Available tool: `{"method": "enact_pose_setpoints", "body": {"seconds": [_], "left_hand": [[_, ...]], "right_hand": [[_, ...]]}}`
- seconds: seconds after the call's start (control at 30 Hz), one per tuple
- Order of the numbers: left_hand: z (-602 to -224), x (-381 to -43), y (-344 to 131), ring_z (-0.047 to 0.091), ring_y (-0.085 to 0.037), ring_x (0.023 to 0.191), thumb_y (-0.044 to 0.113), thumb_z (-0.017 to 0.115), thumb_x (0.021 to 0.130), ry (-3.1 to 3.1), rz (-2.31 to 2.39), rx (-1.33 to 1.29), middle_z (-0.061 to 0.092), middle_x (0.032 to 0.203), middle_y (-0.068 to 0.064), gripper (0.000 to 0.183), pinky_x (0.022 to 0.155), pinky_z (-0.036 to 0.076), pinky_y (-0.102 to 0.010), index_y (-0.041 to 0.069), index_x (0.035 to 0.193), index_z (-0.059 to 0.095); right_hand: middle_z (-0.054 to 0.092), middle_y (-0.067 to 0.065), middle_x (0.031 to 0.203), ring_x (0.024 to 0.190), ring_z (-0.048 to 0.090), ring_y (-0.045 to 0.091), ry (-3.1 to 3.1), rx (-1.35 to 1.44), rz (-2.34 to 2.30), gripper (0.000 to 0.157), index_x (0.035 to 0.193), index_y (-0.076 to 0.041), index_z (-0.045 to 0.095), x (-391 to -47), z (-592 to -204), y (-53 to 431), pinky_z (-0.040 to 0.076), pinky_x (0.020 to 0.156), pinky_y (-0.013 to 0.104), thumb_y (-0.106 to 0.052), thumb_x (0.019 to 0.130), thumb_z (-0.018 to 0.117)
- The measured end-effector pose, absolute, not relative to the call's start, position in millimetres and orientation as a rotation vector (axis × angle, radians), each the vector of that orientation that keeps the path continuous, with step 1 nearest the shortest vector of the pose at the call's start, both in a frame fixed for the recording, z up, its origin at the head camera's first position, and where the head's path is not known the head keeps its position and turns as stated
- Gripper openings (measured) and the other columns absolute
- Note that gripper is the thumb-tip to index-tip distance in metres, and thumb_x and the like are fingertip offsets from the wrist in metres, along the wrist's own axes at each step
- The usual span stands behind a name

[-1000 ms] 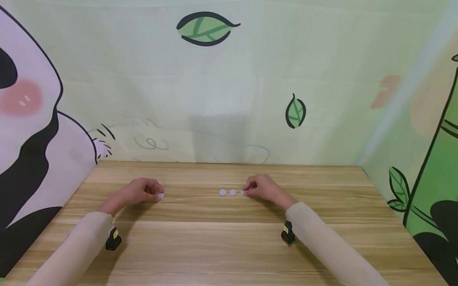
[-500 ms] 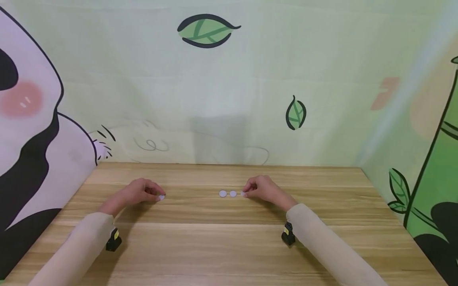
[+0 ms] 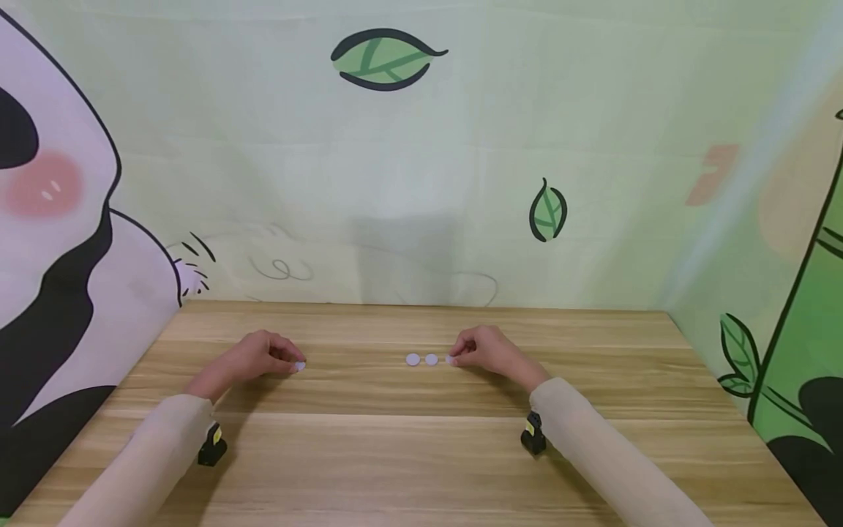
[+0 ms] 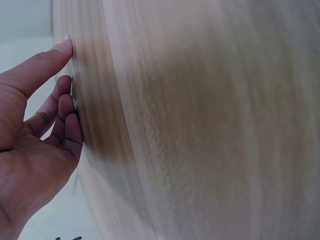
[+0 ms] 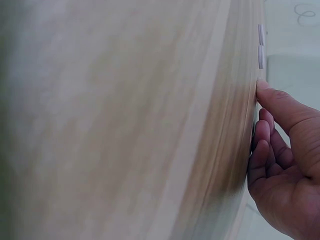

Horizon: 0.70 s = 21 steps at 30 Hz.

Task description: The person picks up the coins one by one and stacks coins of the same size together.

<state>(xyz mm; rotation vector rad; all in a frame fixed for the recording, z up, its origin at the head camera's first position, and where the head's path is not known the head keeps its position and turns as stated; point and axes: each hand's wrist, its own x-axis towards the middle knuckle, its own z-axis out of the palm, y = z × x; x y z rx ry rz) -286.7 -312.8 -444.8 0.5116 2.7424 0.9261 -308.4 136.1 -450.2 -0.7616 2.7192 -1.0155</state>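
Two small white discs (image 3: 413, 359) lie flat side by side on the wooden table (image 3: 421, 468), also seen edge-on as a pair of thin discs (image 5: 261, 57) in the right wrist view. Just right of them, my right hand (image 3: 489, 350) pinches a third disc (image 3: 449, 359), in line with the pair; its thumb hides that disc in the right wrist view. Farther left, my left hand (image 3: 257, 354) has another white disc (image 3: 301, 366) between thumb and fingertips, low at the tabletop. Only a sliver of this disc (image 4: 67, 37) shows past the thumb in the left wrist view.
A pale green cloth backdrop (image 3: 421, 146) with printed leaves rises behind the table's far edge. A printed panda (image 3: 59, 183) covers the left side, green bamboo (image 3: 806, 315) the right. Bare wood lies between the left hand and the pair of discs.
The head view has shifted slightly, so everything sits a little lower and farther right in it. Both hands keep their places on the table, and the discs lie as before.
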Motion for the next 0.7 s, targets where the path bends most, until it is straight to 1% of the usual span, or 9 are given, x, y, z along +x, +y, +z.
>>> {"method": "enact_pose_setpoints", "body": {"seconds": [0.2, 0.5, 0.63, 0.7], "left_hand": [[-441.1, -285.7, -310.7, 0.054, -0.017, 0.081, 0.017, 0.080, 0.088, 2.751, 0.928, 0.480, 0.069, 0.088, 0.001, 0.012, 0.071, 0.047, -0.030, 0.011, 0.098, 0.080], [-440.0, -282.6, -307.8, 0.054, -0.018, 0.080, 0.017, 0.080, 0.089, 2.738, 0.931, 0.434, 0.067, 0.085, 0.001, 0.011, 0.070, 0.047, -0.032, 0.010, 0.098, 0.079], [-440.2, -283.5, -307.8, 0.054, -0.018, 0.080, 0.017, 0.080, 0.089, 2.738, 0.923, 0.439, 0.066, 0.085, 0.001, 0.010, 0.070, 0.046, -0.031, 0.012, 0.097, 0.079], [-440.3, -284.6, -308.1, 0.054, -0.018, 0.080, 0.017, 0.080, 0.089, 2.739, 0.921, 0.450, 0.066, 0.085, 0.001, 0.010, 0.070, 0.046, -0.031, 0.011, 0.096, 0.078]], "right_hand": [[0.070, -0.004, 0.081, 0.073, 0.054, 0.007, 2.716, -0.760, -1.020, 0.005, 0.092, -0.009, 0.079, -310.2, -450.6, 136.5, 0.047, 0.070, 0.023, -0.013, 0.088, 0.080], [0.069, -0.004, 0.080, 0.074, 0.053, 0.008, 2.710, -0.765, -1.028, 0.005, 0.091, -0.010, 0.078, -311.3, -453.9, 138.3, 0.047, 0.070, 0.024, -0.014, 0.088, 0.080], [0.067, -0.006, 0.079, 0.074, 0.053, 0.009, 2.706, -0.763, -1.017, 0.005, 0.093, -0.013, 0.078, -312.7, -455.4, 139.7, 0.046, 0.070, 0.025, -0.016, 0.089, 0.080], [0.065, -0.005, 0.078, 0.074, 0.053, 0.009, 2.703, -0.778, -1.008, 0.007, 0.095, -0.012, 0.077, -313.8, -454.5, 139.7, 0.046, 0.069, 0.025, -0.016, 0.089, 0.079]]}}
